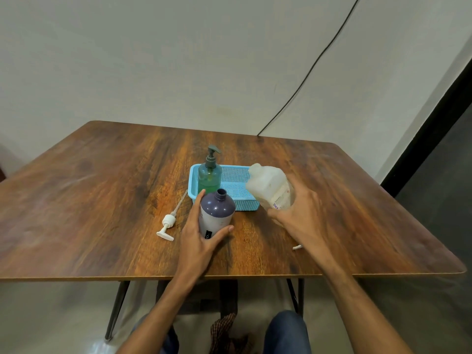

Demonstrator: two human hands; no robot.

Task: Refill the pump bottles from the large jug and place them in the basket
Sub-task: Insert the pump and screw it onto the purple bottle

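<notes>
Wooden table (102,200), left fingers (198,203) round uncapped purple bottle (217,208), right fingers (281,216) gripping jug (268,185), green bottle (210,175) in basket (246,204).

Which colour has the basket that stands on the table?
Light blue, with a perforated mesh pattern on the basket; the head view, the only one, shows it.

Soft, even light is falling everywhere. The jug (268,186) above the right fingers (279,217) is looking blurry. The edges of the table (102,200) are bending.
</notes>
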